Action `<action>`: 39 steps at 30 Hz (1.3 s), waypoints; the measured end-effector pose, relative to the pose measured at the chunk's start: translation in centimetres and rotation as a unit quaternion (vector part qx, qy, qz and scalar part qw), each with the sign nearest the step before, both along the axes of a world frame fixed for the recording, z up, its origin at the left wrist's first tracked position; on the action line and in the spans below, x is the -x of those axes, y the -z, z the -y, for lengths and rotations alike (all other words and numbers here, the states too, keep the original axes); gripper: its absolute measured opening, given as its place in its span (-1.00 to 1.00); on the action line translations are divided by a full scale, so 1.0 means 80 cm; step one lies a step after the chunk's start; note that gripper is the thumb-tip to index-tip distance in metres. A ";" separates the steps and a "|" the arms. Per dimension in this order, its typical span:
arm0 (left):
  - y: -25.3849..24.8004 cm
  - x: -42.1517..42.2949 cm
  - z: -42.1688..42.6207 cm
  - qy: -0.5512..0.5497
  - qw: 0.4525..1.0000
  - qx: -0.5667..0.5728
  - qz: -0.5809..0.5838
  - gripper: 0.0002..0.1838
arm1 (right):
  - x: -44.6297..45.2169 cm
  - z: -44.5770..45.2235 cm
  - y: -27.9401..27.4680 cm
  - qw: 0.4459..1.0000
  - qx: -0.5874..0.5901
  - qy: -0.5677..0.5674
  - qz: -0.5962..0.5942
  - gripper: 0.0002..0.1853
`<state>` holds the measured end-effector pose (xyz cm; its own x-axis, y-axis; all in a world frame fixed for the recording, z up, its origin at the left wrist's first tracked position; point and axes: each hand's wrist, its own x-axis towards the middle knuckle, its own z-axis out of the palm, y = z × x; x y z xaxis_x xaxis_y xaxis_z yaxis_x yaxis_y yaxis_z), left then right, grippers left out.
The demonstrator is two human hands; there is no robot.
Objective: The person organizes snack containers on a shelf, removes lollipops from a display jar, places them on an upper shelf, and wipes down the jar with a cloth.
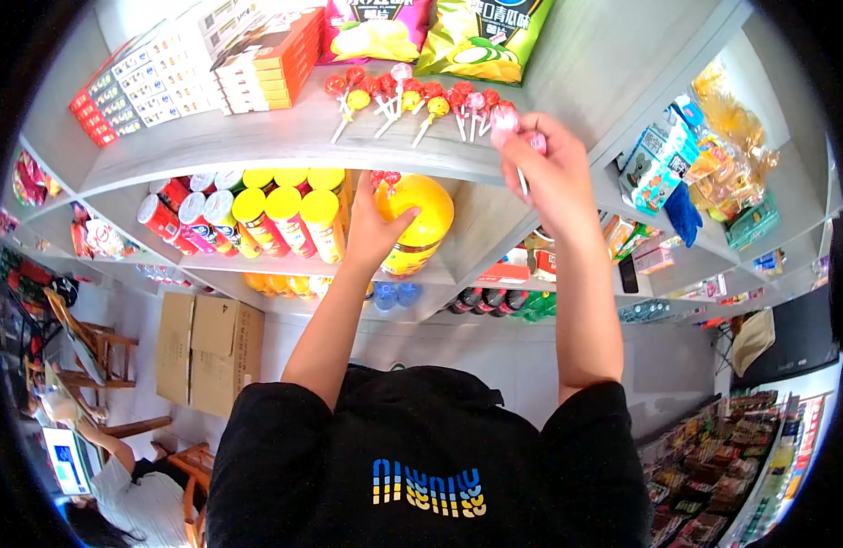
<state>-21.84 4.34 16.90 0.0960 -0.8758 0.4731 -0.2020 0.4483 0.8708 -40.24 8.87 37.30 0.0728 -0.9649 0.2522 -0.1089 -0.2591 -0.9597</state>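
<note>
My right hand (551,169) is closed on pink-wrapped lollipops (504,119) at the upper shelf's edge, with a white stick pointing down below the fingers. On that shelf lies a row of lollipops (437,107) in red, yellow and pink wrappers, their sticks toward me. Lower and to the left, my left hand (377,224) is curled around red-wrapped lollipops (386,177); their sticks are hidden by the hand. Just beside its thumb is a round yellow jar (426,215) on the shelf below. Whether the hand touches the jar, I cannot tell.
Stacked small boxes (266,64) and chip bags (485,36) stand behind the lollipops. Chip cans (284,215) fill the lower shelf. A cardboard box (206,352) is on the floor at left, near a seated person (147,502). Snack packets (663,160) fill the right shelf.
</note>
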 end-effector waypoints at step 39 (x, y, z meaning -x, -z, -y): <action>-0.008 -0.019 0.009 0.024 0.998 0.035 0.052 -0.26 | -0.026 0.060 0.018 0.752 0.157 0.429 -0.475 -0.78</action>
